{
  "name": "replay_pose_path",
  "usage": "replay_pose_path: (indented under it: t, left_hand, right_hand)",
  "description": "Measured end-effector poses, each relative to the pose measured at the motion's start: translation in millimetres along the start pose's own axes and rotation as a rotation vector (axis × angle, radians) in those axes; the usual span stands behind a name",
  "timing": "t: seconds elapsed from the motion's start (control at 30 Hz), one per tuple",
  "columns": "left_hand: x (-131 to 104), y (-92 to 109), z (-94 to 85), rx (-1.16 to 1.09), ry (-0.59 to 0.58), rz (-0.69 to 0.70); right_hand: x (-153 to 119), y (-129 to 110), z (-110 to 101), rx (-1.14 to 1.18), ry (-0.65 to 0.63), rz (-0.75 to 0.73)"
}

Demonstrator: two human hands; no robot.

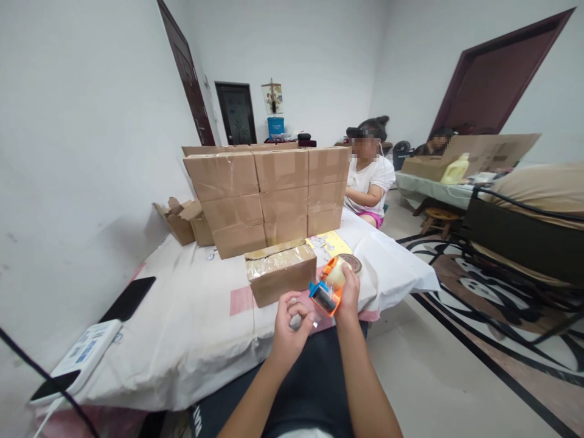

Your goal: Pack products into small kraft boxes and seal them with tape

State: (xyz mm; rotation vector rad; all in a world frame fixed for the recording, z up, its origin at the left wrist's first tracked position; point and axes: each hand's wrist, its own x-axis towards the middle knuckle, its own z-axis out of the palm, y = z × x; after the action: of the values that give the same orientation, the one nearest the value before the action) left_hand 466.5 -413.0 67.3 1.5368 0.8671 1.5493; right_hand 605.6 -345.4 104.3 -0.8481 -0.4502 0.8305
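Observation:
My right hand is wrapped round an orange and blue tape dispenser with a roll of tape in it. Just left of the dispenser, my left hand has its thumb and forefinger pinched together, with a small shiny scrap, seemingly clear tape, at the fingertips. In front of both hands a single cardboard box lies on the table, clear tape along its top. Behind it rises a stack of taped cardboard boxes. A round brown roll sits beyond my right hand.
The table has a white cloth. At its left lie a black phone and a white power strip. Open cartons stand left of the stack. A person sits at the far right side; another is behind a second table.

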Motion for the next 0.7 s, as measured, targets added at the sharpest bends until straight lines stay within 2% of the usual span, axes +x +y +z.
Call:
replay_pose_path:
  t: [0.07, 0.13, 0.23, 0.3, 0.4, 0.5, 0.6, 0.7]
  left_hand:
    - [0, -1, -2.9, -0.027, 0.003, -0.032]
    - [1, -2, -5.9, -0.065, 0.015, -0.067]
    - [4, -5, -10.6, -0.068, 0.051, -0.101]
    - [8, -8, -14.0, -0.027, 0.065, -0.111]
    - [13, -13, -19.4, 0.027, 0.056, -0.114]
    - [16, -19, -24.6, 0.051, 0.044, -0.106]
    - [18, -25, -29.2, 0.056, 0.050, -0.089]
    - [21, -33, -32.7, 0.040, 0.073, -0.093]
  right_hand:
    - [10, 4, -5, 0.016, 0.004, 0.003]
    - [26, 8, -8, -0.025, -0.029, -0.073]
    - [62, 13, -5, -0.168, -0.093, -0.232]
    - [93, 15, 5, -0.220, -0.136, -0.284]
    - [137, 18, 27, -0.146, -0.238, -0.217]
    - [169, 23, 49, -0.075, -0.300, -0.109]
    - [188, 30, 59, -0.057, -0.306, -0.065]
    - [195, 41, 60, -0.059, -0.286, -0.028]
